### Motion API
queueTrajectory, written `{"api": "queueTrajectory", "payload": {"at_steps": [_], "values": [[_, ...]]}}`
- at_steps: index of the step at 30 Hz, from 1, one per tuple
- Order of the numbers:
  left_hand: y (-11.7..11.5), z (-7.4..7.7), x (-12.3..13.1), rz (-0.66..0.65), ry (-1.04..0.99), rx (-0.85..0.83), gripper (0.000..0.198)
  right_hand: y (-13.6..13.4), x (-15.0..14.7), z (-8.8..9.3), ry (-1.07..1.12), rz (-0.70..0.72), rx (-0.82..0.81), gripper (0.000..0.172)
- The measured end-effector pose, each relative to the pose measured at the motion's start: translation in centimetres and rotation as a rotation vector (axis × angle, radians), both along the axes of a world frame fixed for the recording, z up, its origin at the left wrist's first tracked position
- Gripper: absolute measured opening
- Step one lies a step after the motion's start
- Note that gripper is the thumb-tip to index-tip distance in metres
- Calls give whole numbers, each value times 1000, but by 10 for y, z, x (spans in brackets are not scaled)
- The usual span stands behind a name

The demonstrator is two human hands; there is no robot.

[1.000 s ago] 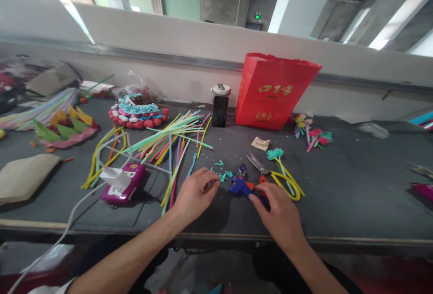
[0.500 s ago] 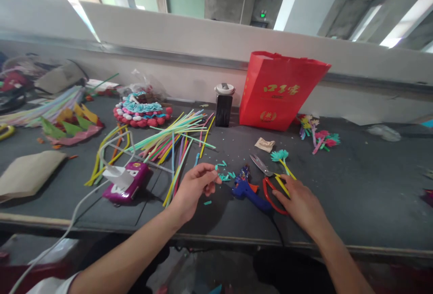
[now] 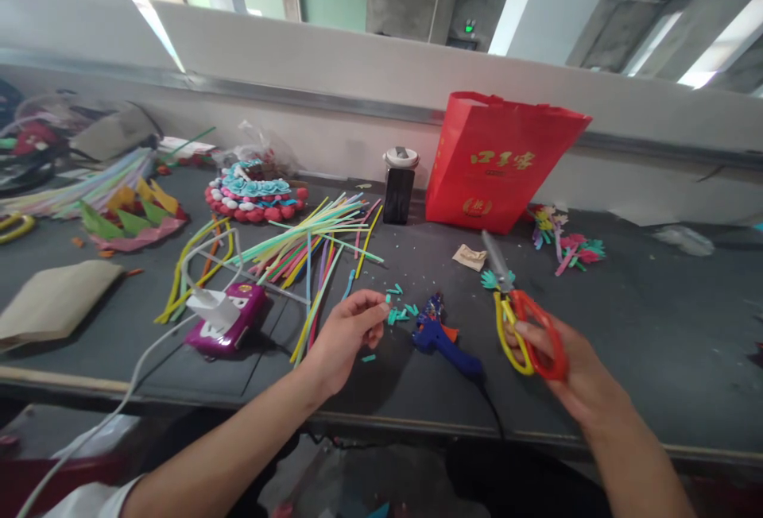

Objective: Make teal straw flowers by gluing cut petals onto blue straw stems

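My left hand (image 3: 344, 337) is closed in a pinch, with a small teal piece (image 3: 388, 299) at its fingertips. Beside those fingertips, several short teal cut pieces (image 3: 398, 316) lie scattered on the dark table. My right hand (image 3: 578, 371) grips scissors (image 3: 505, 286) by their red and yellow handles, blades pointing away from me. Behind the blades shows part of a teal flower (image 3: 489, 280); its yellow stem is mostly hidden by the scissors and my fingers. Between my hands rests a blue glue gun (image 3: 448, 348).
Colourful fuzzy stems (image 3: 322, 236) are piled left of centre. A purple power socket (image 3: 230, 326) with a white plug and cable sits at front left. Toward the back stand a red bag (image 3: 506, 160) and a dark phone (image 3: 398, 194). Finished flowers (image 3: 575, 248) lie right of the bag.
My right hand has lifted the scissors off the table and moved right; they now overlap the teal flower. My left hand keeps its pinch in nearly the same place.
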State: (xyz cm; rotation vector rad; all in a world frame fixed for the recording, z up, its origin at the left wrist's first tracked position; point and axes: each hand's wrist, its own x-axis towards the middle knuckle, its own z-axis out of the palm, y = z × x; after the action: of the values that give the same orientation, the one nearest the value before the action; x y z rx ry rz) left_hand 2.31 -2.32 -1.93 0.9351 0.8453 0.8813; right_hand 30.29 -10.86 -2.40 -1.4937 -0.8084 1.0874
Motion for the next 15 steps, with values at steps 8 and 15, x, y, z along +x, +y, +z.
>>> {"api": "queueTrajectory", "payload": {"at_steps": [8, 15], "values": [[-1, 2, 1, 34, -135, -75, 24, 5, -57, 9, -64, 68, 367, 60], [-3, 11, -1, 49, -182, -89, 23, 2, -103, 7, -682, 118, 347, 51]]}}
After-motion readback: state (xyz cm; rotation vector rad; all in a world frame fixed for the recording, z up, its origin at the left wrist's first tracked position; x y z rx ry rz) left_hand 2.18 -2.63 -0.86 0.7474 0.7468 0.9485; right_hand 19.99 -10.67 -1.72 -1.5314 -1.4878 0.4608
